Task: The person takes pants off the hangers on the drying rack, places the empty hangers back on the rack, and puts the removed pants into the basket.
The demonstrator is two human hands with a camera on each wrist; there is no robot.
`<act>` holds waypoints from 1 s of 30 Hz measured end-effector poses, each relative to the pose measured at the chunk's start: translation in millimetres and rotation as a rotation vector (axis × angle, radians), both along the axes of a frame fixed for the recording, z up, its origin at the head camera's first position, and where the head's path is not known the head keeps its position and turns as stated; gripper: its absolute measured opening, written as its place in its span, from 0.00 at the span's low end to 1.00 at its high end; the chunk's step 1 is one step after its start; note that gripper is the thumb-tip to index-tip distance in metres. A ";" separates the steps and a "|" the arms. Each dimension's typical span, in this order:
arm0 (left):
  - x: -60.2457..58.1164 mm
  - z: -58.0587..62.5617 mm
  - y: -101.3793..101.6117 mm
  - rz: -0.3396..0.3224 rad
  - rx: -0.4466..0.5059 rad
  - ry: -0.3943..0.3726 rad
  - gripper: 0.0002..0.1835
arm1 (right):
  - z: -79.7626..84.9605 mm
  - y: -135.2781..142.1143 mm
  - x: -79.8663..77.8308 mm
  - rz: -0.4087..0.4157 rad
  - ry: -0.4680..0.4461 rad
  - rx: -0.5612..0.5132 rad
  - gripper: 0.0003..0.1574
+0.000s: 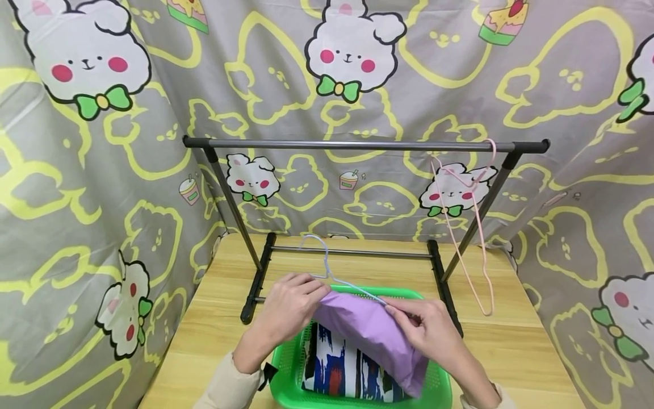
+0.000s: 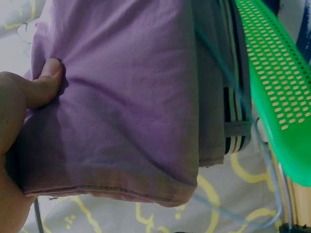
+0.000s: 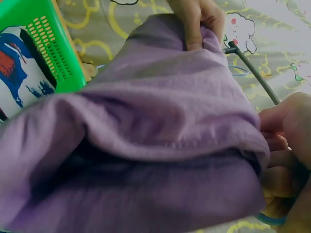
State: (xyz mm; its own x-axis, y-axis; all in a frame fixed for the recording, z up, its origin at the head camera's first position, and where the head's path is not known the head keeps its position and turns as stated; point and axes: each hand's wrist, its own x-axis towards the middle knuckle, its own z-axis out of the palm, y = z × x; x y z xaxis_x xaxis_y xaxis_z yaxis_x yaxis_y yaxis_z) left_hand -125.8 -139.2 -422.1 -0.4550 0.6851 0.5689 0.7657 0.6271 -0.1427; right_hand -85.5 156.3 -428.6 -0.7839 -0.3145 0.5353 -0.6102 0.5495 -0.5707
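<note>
A purple garment (image 1: 365, 324) is stretched between both hands, over a green basket (image 1: 436, 392). My left hand (image 1: 288, 304) grips its upper left part; the left wrist view shows the thumb pressed on the folded cloth (image 2: 126, 97), with a striped band (image 2: 233, 116) along one side. Behind the cloth stands a light blue hanger (image 1: 327, 261), its hook up, one arm sloping down to the right. My right hand (image 1: 429, 326) pinches this arm near its end, together with the garment's edge. In the right wrist view the garment sags open in a wide fold.
A folded white, blue, red and black patterned cloth (image 1: 332, 363) lies in the basket. Behind stands a rack with a grey top bar (image 1: 332, 144) and black feet. A pink hanger (image 1: 482, 227) hangs at the bar's right. A printed curtain (image 1: 357, 113) surrounds the wooden table (image 1: 204, 335).
</note>
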 end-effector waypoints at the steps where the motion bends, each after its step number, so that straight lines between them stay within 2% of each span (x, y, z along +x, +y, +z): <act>1: 0.7 2.0 -0.5 0.003 -0.004 0.003 0.12 | -1.4 1.8 0.4 -0.007 -0.001 -0.006 0.12; 6: 5.8 10.3 -5.0 0.013 0.001 -0.003 0.12 | -5.9 12.7 2.7 -0.017 -0.039 -0.040 0.12; 12: 12.7 19.6 -5.7 -0.022 0.047 0.006 0.14 | -8.4 25.3 6.9 -0.042 -0.095 -0.059 0.14; 19: 19.4 29.4 -3.5 -0.044 0.098 0.049 0.18 | -6.5 35.3 7.3 -0.135 -0.064 -0.079 0.11; 25: 18.7 33.1 -10.9 -0.012 0.111 0.080 0.17 | -7.4 46.2 10.7 -0.203 -0.089 -0.103 0.13; 30: 16.3 38.8 -25.0 0.043 0.118 0.061 0.13 | -9.3 52.7 11.8 -0.221 -0.080 -0.090 0.13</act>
